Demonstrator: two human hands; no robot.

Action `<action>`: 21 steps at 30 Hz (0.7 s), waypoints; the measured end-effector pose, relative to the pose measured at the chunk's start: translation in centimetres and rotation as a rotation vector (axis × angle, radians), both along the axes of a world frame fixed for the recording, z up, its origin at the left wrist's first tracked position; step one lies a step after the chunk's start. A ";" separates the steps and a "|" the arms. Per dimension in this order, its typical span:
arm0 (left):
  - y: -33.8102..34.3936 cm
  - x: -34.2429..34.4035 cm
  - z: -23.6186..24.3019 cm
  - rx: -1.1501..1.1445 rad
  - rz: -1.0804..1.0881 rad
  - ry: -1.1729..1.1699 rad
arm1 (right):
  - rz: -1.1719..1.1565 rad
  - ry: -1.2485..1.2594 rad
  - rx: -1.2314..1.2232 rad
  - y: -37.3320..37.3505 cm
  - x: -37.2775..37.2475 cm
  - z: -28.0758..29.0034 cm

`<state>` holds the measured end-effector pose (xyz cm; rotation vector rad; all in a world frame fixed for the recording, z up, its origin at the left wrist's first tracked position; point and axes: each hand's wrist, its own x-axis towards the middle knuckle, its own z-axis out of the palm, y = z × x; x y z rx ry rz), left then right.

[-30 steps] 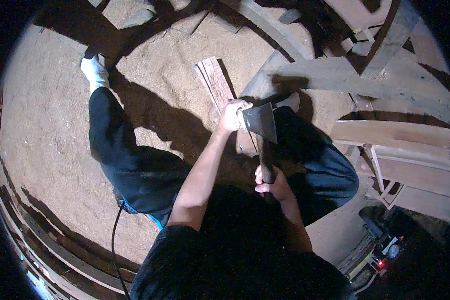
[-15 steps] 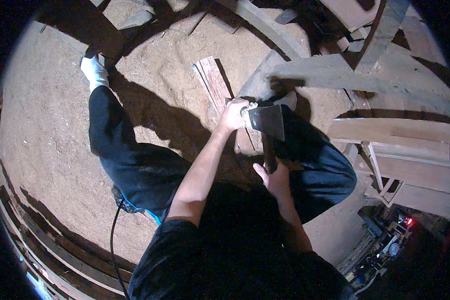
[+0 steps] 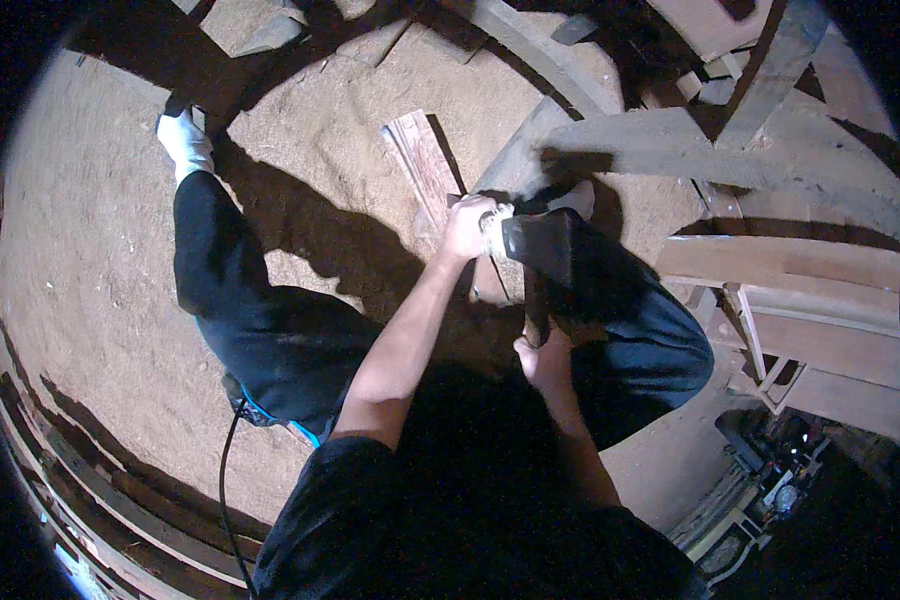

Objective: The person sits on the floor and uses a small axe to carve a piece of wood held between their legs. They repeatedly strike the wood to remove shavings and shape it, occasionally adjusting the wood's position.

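Note:
My right hand (image 3: 546, 358) is wrapped round the handle of a hatchet (image 3: 536, 305), below its dark, broad head. Close beside the head, my left hand (image 3: 465, 228) is closed on a pale piece with a ragged, splintered-looking end (image 3: 495, 232). Seen from above, that end meets the hatchet head's left side; I cannot tell whether they touch. A reddish board (image 3: 422, 160) lies on the ground beyond my left hand. Under my hands shows the end of a piece of wood (image 3: 488, 285), partly hidden by my arm and the hatchet.
My legs spread to both sides over sandy ground (image 3: 340, 130). A curved grey timber (image 3: 710, 145) crosses the far right. Stacked planks (image 3: 800, 290) lie to the right, with a dark machine (image 3: 780, 480) below them. A black cable (image 3: 226, 470) runs at the lower left.
The hatchet head has turned and its face is now in shade. My right hand's thumb has closed in round the handle. My left hand keeps its place.

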<state>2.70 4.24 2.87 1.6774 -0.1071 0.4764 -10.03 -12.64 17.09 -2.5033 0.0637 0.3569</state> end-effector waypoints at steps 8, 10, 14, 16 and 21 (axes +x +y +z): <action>-0.1 -0.1 0.3 0.097 -0.062 0.038 | -0.130 0.247 0.249 -1.5 -0.7 -1.6; 0.0 0.0 -0.1 0.066 -0.051 0.014 | -0.085 0.196 0.338 -1.4 -0.8 -2.0; -0.1 -0.1 0.1 0.031 -0.009 0.028 | -0.065 0.073 0.331 -0.9 -1.0 -2.3; -0.1 -0.1 0.4 0.023 0.022 0.040 | -0.093 0.089 0.292 -1.0 -0.9 -2.7; 0.3 -0.4 0.2 0.007 0.098 0.024 | -0.036 0.099 0.305 -0.7 -1.0 -2.5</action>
